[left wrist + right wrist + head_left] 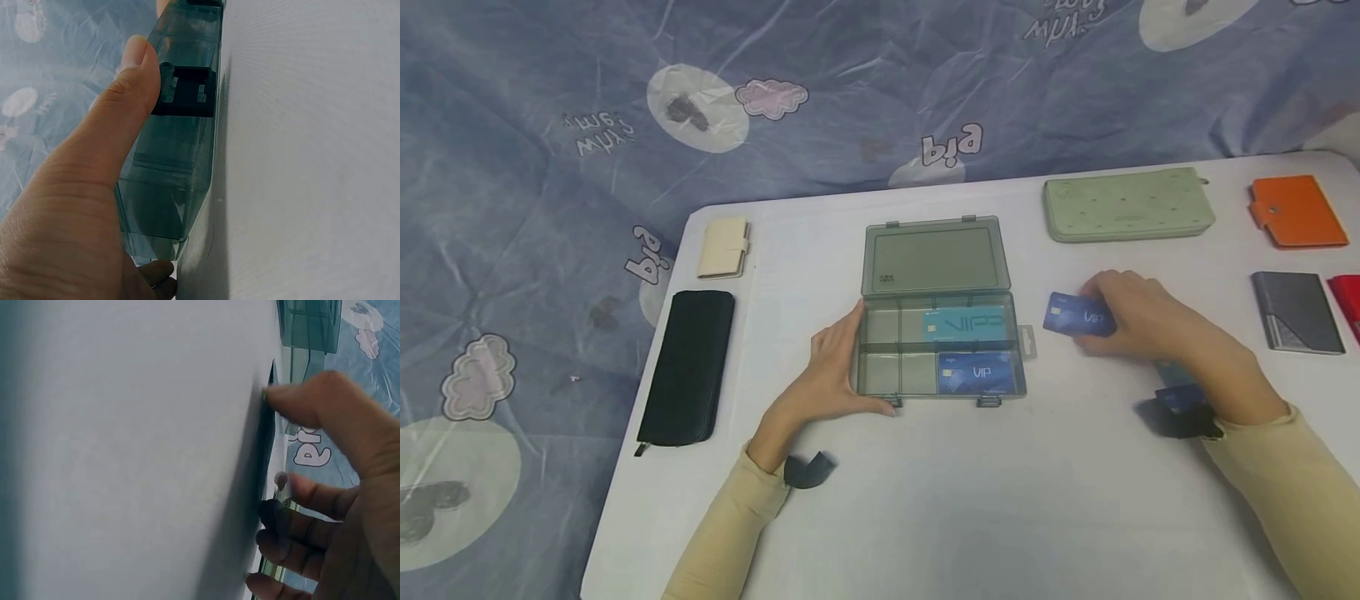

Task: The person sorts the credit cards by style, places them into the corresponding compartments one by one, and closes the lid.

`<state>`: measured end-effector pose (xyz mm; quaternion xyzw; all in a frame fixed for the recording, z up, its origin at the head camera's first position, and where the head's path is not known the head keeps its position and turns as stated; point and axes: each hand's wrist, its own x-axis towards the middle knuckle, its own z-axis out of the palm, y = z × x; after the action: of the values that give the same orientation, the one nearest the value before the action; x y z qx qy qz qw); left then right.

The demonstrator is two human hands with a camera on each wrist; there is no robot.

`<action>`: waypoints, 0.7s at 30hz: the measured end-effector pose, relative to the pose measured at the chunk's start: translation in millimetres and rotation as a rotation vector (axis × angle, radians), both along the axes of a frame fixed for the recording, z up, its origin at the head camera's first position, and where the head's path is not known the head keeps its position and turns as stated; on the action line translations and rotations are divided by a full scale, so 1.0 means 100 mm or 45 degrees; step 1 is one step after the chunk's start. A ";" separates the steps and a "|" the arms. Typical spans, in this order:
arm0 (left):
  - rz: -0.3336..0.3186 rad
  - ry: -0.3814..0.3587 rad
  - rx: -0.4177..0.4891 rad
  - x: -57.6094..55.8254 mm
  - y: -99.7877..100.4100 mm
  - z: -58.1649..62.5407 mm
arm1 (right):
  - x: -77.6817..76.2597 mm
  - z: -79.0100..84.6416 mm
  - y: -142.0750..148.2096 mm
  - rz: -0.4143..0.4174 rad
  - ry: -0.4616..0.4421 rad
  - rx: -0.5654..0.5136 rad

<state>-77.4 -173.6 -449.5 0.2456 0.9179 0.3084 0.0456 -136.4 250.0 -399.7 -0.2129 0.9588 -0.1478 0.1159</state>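
A clear grey-green compartment box (917, 371) lies on the white table with its lid (936, 254) tipped back. My left hand (831, 375) grips its front left corner, thumb along the front by a latch (187, 90) and fingers along the left side. In the back right of the box is a teal VIP card (966, 323); a blue VIP card (976, 372) lies in the front right. To the right of the box, my right hand (1138, 317) pinches another blue VIP card (1075, 315) by its right end. More cards (1182, 397) show partly beneath the right wrist.
A green wallet (1127, 207) lies at the back, with an orange card holder (1300, 212), a grey card case (1297, 312) and a red item (1348, 300) to the right. On the left lie a cream card holder (722, 247) and a black wallet (688, 367).
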 end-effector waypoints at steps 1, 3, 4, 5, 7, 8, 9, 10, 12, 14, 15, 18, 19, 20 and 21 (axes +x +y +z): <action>0.000 -0.001 0.001 0.00 0.00 0.00 | 0.01 0.00 0.00 0.004 0.000 0.000; -0.001 -0.005 -0.001 0.00 0.00 -0.01 | 0.01 -0.01 0.01 0.015 0.016 -0.007; 0.000 -0.007 0.000 0.00 0.00 -0.01 | 0.02 -0.01 0.02 0.014 0.016 -0.011; -0.001 -0.008 -0.001 0.00 0.00 -0.01 | 0.02 -0.02 0.02 0.015 0.031 -0.023; -0.002 -0.008 0.000 0.00 0.00 -0.01 | 0.03 -0.01 0.01 0.023 0.077 -0.063; -0.002 -0.008 -0.001 0.00 0.00 -0.01 | 0.04 0.01 0.00 0.032 0.103 -0.089; -0.002 -0.006 -0.003 0.00 0.00 -0.01 | 0.05 0.05 -0.03 0.048 0.127 -0.123; -0.003 -0.003 -0.004 0.00 0.00 -0.01 | 0.07 0.08 -0.07 0.064 0.153 -0.153; -0.005 0.001 -0.008 0.00 -0.01 -0.01 | 0.11 0.16 -0.17 0.125 0.213 -0.207; -0.007 0.007 -0.013 0.00 -0.01 -0.01 | 0.17 0.25 -0.29 0.193 0.246 -0.243; -0.008 0.010 -0.015 0.00 -0.01 -0.01 | 0.20 0.27 -0.36 0.231 0.261 -0.256; -0.012 0.016 -0.023 -0.01 -0.01 -0.01 | 0.29 0.31 -0.57 0.355 0.296 -0.281; -0.012 0.017 -0.025 -0.01 0.00 -0.01 | 0.32 0.31 -0.63 0.393 0.303 -0.288; -0.012 0.018 -0.027 -0.01 0.00 -0.01 | 0.34 0.30 -0.70 0.427 0.306 -0.295; -0.013 0.016 -0.027 -0.01 0.00 -0.01 | 0.36 0.29 -0.76 0.456 0.306 -0.301</action>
<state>-78.1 -174.0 -450.1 0.2518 0.9201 0.2969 0.0441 -100.7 174.1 -371.0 -0.4077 0.8887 -0.2098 -0.0004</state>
